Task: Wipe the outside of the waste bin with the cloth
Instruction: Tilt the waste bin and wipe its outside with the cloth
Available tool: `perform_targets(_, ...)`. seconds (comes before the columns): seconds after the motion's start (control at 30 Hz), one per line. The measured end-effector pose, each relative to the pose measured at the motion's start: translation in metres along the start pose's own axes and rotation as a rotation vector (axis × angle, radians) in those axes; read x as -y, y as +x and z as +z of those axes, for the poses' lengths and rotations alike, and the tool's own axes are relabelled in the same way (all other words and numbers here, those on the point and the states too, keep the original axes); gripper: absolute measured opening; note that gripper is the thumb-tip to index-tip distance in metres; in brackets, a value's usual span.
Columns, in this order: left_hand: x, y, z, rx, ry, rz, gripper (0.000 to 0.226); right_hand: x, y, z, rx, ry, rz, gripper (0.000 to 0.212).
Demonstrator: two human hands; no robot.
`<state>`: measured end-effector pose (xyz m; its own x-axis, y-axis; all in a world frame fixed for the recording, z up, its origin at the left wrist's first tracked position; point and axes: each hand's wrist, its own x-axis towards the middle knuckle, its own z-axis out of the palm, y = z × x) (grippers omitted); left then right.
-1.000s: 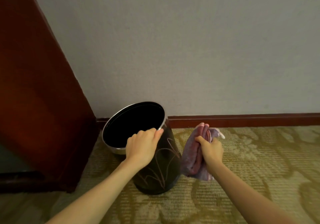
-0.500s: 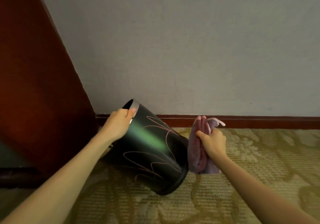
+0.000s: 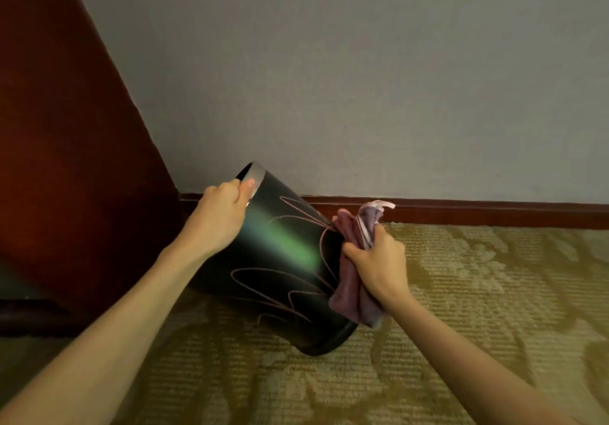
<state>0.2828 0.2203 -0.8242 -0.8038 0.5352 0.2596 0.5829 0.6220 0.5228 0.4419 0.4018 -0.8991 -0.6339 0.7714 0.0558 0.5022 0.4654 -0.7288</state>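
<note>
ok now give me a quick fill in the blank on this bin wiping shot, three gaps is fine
1. The left hand grips the waste bin by its metal ____.
2. The bin is not upright but ____.
3. The right hand clutches a bunched purple ____ at the bin's side.
Missing words: rim; tilted; cloth.
</note>
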Motion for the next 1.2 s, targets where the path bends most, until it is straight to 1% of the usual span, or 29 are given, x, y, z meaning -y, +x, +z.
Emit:
perform_targets(0.07,0.003,-0.003,-0.002,0.051,-0.028,0.025,0.043,0.002,0.006,0.007,-0.059,-0.109,-0.011,0.040)
perform_targets(0.13,0.006,-0.004,-0.006,0.119,-0.082,0.045,0.041,0.002,0.014,0.013,-0.096,-0.155,-0.012,0.038)
perform_targets(0.2,0.006,-0.005,-0.009,0.180,-0.163,0.065,0.042,0.002,0.029,0.015,-0.093,-0.160,0.017,0.035)
perform_targets(0.27,0.004,-0.007,-0.010,0.207,-0.218,0.089,0.045,0.001,0.046,0.016,-0.057,-0.198,0.072,0.042)
perform_targets(0.33,0.000,-0.010,-0.008,0.194,-0.227,0.109,0.046,-0.003,0.062,0.018,0.013,-0.196,0.121,0.050)
perform_targets(0.4,-0.004,-0.010,-0.004,0.156,-0.206,0.116,0.045,-0.007,0.072,0.019,0.075,-0.136,0.171,0.053)
perform_targets(0.5,-0.008,-0.002,0.001,0.123,-0.156,0.092,0.044,-0.008,0.072,0.017,0.063,-0.058,0.207,0.052)
perform_targets(0.6,-0.007,0.007,0.001,0.136,-0.131,0.062,0.046,-0.003,0.051,0.017,-0.047,-0.012,0.153,0.042)
perform_targets(0.67,-0.005,0.010,0.000,0.129,-0.112,0.058,0.047,0.002,0.027,0.018,-0.171,0.036,0.102,0.032)
perform_targets(0.73,-0.004,0.013,0.000,0.118,-0.095,0.051,0.048,0.007,0.001,0.022,-0.295,0.098,0.076,0.031)
perform_targets(0.8,-0.005,0.017,0.001,0.113,-0.080,0.022,0.050,0.012,-0.027,0.032,-0.359,0.180,0.059,0.033)
perform_targets(0.87,-0.006,0.020,-0.001,0.120,-0.056,-0.013,0.049,0.016,-0.050,0.044,-0.364,0.249,0.062,0.034)
perform_targets(0.97,-0.004,0.020,-0.007,0.193,-0.117,-0.033,0.046,0.018,-0.062,0.053,-0.350,0.233,0.062,0.036)
perform_targets(1.07,-0.004,0.014,-0.010,0.235,-0.235,-0.034,0.046,0.016,-0.050,0.047,-0.334,0.222,0.026,0.034)
perform_targets(1.2,-0.005,0.012,-0.008,0.227,-0.286,-0.076,0.044,0.015,-0.031,0.040,-0.315,0.154,-0.052,0.033)
